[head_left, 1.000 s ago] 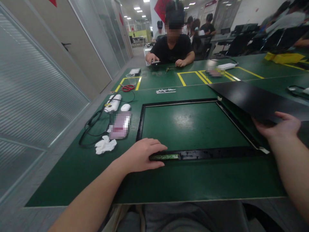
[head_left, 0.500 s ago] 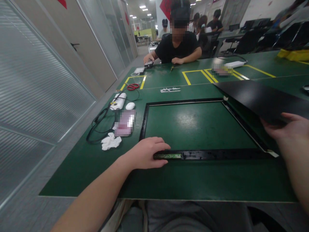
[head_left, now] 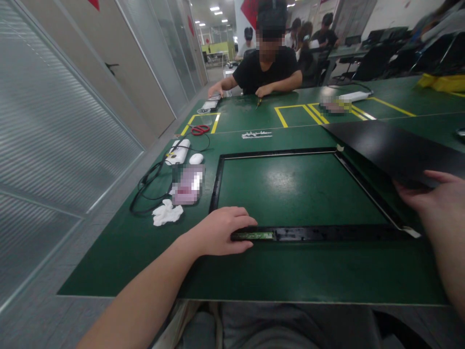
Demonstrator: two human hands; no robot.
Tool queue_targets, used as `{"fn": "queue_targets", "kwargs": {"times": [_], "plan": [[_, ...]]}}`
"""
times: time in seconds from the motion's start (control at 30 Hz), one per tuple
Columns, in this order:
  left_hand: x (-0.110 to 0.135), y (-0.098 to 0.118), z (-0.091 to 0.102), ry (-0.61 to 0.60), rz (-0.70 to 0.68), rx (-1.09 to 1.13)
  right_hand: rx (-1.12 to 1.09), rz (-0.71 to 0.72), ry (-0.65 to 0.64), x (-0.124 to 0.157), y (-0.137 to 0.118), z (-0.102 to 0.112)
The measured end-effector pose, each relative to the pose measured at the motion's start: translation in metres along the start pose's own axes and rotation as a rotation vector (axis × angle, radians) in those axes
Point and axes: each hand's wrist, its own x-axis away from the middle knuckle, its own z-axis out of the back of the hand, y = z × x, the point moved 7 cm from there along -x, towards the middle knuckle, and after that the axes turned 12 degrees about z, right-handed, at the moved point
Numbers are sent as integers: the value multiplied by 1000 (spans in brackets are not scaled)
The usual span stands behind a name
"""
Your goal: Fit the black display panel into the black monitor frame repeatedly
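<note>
A black rectangular frame (head_left: 327, 233), much like a monitor bezel, lies flat on the green table (head_left: 276, 271). Across its near left corner rests my left hand (head_left: 228, 230), thumb on the near side and fingers on the far side of the bar. A strip of green circuit board (head_left: 257, 235) shows between thumb and fingers. Whitish tape (head_left: 411, 232) sticks out at the frame's near right corner. My right hand (head_left: 432, 201) grips the near edge of a thin black panel (head_left: 395, 143), which slants beside the frame's right side; the panel's right part runs out of view.
Left of the frame lie crumpled tissue (head_left: 167, 213), a blurred pink item (head_left: 189, 185), a white mouse-like object (head_left: 196, 159), a white power strip (head_left: 178, 152) with black cable, and red-handled scissors (head_left: 199, 130). White scraps (head_left: 256, 134) lie beyond it. A co-worker (head_left: 269, 68) sits opposite.
My hands, the frame and the panel stay practically still. Across the table, the co-worker's hand at the left has moved a small dark device slightly left, toward the white item.
</note>
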Motion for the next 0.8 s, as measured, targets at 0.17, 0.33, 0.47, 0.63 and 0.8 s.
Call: {"fn": "queue_targets", "kwargs": {"times": [0.17, 0.33, 0.47, 0.63, 0.8], "plan": [[0, 0, 0, -9, -2, 5, 19, -2, 16, -3, 0, 3], [1, -2, -1, -32, 7, 33, 21, 13, 19, -3, -1, 1], [2, -3, -2, -52, 25, 39, 56, 11, 50, -2, -3, 2], [3, -2, -2, -50, 31, 6, 86, -18, 38, 1, -4, 0], [5, -1, -4, -47, 36, -34, 114, -20, 40, 7, -7, -2]]}}
